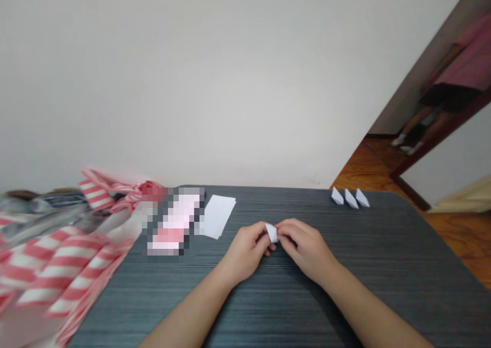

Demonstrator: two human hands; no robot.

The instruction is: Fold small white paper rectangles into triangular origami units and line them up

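A small folded piece of white paper (271,232) is held up between both hands, just above the dark table (268,307). My left hand (249,251) pinches its left side between thumb and fingers. On the opposite side, the fingertips of my right hand (305,243) grip its edge. Part of the paper is hidden behind the fingers. Three white folded paper shapes (351,199), pointed at the ends like little boats, stand in a row at the table's far right. Flat white paper sheets (218,215) lie in a small stack left of my hands.
A blurred-out pinkish flat object (176,223) lies at the table's left. Red-and-white striped cloth (65,261) is heaped beside the table. Behind stands a pale wall (245,82). At the right, a mirror-like panel shows a person (456,77) in pink top and dark shorts.
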